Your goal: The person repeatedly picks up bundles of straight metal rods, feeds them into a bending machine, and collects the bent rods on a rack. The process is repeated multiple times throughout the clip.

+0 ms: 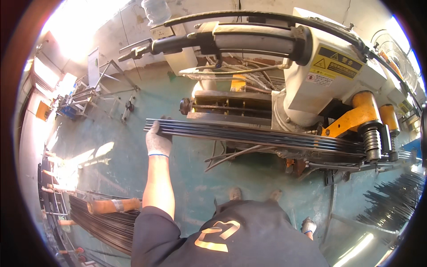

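Observation:
My left hand (159, 140), in a pale work glove with a blue cuff edge, is closed around the left end of a bundle of long dark metal bars (249, 133). The bars lie side by side and run right to the spring-loaded yellow part (351, 122) of a large machine. Low at my right side hangs my right hand (308, 226), gloved too and away from the bars. Its fingers are too small and partly hidden to read.
The white machine body (307, 89) with hoses stands ahead. Dark rods are heaped on a rack (102, 220) with an orange roller (113, 205) at lower left. More dark rods (396, 200) lie at right. A metal frame (100, 86) stands far left.

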The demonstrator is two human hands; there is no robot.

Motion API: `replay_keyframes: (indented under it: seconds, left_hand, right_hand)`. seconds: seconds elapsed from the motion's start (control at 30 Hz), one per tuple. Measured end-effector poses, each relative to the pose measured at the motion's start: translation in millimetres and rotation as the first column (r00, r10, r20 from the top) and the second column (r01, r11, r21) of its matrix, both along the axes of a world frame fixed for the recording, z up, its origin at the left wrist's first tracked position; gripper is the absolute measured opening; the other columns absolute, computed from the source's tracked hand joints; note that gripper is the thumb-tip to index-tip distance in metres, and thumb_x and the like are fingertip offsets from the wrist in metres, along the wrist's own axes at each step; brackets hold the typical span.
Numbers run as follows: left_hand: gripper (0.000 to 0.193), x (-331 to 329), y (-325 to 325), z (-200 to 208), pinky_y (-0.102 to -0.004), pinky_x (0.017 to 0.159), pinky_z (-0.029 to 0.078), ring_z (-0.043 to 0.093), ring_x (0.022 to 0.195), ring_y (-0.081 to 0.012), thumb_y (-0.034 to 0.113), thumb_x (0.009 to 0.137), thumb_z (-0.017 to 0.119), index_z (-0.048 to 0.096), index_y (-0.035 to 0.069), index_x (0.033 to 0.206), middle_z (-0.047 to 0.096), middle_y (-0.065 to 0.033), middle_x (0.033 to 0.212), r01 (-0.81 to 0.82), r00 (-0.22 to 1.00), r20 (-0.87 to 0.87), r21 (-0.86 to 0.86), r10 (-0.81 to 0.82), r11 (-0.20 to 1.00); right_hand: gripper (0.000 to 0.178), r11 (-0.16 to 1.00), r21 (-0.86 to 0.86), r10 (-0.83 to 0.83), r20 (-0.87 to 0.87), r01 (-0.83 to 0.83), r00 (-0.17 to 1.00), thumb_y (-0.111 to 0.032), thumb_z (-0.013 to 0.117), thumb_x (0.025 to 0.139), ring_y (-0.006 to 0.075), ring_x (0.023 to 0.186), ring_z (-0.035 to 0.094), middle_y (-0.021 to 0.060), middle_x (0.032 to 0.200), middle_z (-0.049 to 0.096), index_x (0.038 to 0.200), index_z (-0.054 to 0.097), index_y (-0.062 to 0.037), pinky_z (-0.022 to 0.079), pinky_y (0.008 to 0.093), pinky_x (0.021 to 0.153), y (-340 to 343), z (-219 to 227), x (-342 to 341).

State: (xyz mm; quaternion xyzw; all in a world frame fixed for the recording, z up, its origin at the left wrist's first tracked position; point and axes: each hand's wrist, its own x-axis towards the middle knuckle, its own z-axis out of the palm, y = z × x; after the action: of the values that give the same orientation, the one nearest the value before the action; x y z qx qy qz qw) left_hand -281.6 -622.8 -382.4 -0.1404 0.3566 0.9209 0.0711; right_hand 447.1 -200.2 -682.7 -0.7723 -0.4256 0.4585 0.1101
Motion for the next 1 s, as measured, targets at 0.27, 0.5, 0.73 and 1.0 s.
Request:
replay_keyframes:
  seconds: [0.27, 0.5, 0.73, 1.0]
  left_hand:
    - [0.036, -15, -30, 15, -0.0547, 0.111, 0.061, 0.074, 0.126, -0.0338, 0.028, 0.117, 0.063, 0.066, 0.012, 0.15, 0.076, -0.0147, 0.14, 0.045, 0.996, -0.059, -0.229, -0.06, 0.972]
    - [0.05, -27, -75, -7, -0.0567, 0.097, 0.064, 0.079, 0.115, -0.0342, 0.056, 0.12, 0.056, 0.062, 0.021, 0.154, 0.078, -0.0087, 0.135, 0.224, 0.961, -0.017, -0.531, -0.275, 0.817]
    - [0.086, -25, -83, -3, -0.057, 0.099, 0.061, 0.073, 0.125, -0.0414, 0.076, 0.11, 0.061, 0.045, 0.023, 0.176, 0.064, -0.013, 0.16, 0.267, 0.94, 0.011, -0.648, -0.342, 0.713]
    - [0.08, 28, 6, -1, -0.0567, 0.142, 0.03, 0.045, 0.165, -0.0414, 0.067, 0.12, 0.037, 0.049, 0.007, 0.172, 0.048, -0.0207, 0.178, -0.071, 0.995, 0.044, -0.301, 0.088, 0.951]
  right_hand:
    - [0.029, 0.987, 0.05, 0.155, -0.05, -0.152, 0.987, -0.027, 0.073, 0.106, 0.0148, 0.057, 0.055, 0.0028, 0.071, 0.064, 0.088, 0.075, -0.0039, 0.042, 0.0345, 0.052, -43, 43, -36]
    - [0.039, 0.92, 0.055, 0.354, 0.311, -0.389, 0.882, -0.038, 0.072, 0.1, 0.0299, 0.086, 0.08, 0.0188, 0.091, 0.084, 0.104, 0.088, -0.0025, 0.06, 0.0455, 0.087, -35, 100, -74]
    - [0.052, 0.834, -0.026, 0.547, 0.163, -0.551, 0.821, -0.047, 0.073, 0.102, 0.0344, 0.109, 0.082, 0.0219, 0.11, 0.086, 0.118, 0.086, 0.0006, 0.06, 0.0432, 0.099, -1, 123, -127]
    - [0.046, 0.804, 0.02, 0.594, 0.013, -0.594, 0.804, -0.042, 0.073, 0.101, 0.0231, 0.094, 0.078, 0.0139, 0.097, 0.083, 0.111, 0.086, 0.0015, 0.059, 0.0396, 0.091, 82, 75, -124]
